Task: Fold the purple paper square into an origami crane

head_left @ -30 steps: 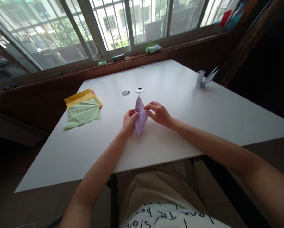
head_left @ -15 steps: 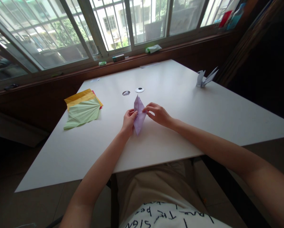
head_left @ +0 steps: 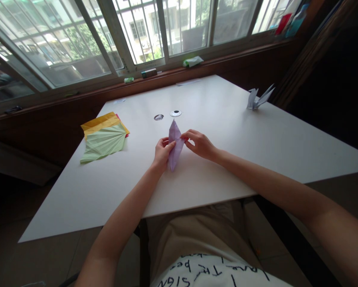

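A folded lilac paper piece [head_left: 175, 144], long and pointed at both ends, lay near the middle of the white worktop [head_left: 232, 131], its far tip pointing toward the window. The left hand [head_left: 162, 153] pressed on its left edge, fingers closed against the paper in a pinching grip. The right hand [head_left: 200, 144] met it from the other side, thumb and forefinger clamped together on the paper's right edge near its widest part. Just beyond the far tip sat two small round discs [head_left: 167, 115], side by side. Well off to the left lay a stack of creased coloured sheets [head_left: 104, 137], green on top of yellow. A finished grey paper crane [head_left: 258, 99] stood near the worktop's far right edge.
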### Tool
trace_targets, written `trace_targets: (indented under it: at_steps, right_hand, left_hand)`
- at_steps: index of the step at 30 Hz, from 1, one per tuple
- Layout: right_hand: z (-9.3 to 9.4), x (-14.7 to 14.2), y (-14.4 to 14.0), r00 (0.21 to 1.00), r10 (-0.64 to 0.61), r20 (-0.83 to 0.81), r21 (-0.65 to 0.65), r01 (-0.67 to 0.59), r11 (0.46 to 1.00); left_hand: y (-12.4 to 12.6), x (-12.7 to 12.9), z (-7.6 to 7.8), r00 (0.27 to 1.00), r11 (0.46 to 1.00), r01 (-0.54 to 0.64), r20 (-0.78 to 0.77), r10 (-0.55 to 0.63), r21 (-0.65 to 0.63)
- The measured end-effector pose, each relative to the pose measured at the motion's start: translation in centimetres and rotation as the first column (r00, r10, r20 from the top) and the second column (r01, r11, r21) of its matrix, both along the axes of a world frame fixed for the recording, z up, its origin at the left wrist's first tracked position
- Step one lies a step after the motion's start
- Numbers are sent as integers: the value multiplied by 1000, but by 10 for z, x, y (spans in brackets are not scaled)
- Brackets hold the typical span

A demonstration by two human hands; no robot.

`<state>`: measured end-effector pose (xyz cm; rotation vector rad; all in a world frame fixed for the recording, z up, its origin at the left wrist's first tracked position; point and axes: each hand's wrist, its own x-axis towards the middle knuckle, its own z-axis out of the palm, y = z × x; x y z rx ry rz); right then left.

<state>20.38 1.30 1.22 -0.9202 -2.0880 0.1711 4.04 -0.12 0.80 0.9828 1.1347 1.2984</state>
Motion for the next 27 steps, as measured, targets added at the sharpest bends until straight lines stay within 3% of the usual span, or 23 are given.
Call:
trace_targets:
  at_steps: [8,27]
  right_hand:
    - [2,1,-2,998,66,0,24,-66,998]
    - [2,0,-3,998,69,-2,13,-69,998]
  left_hand:
    - [-2,1,2,999,999,-45,-12,45,3]
    - [-3,1,2,995,999,42,-88,-39,31]
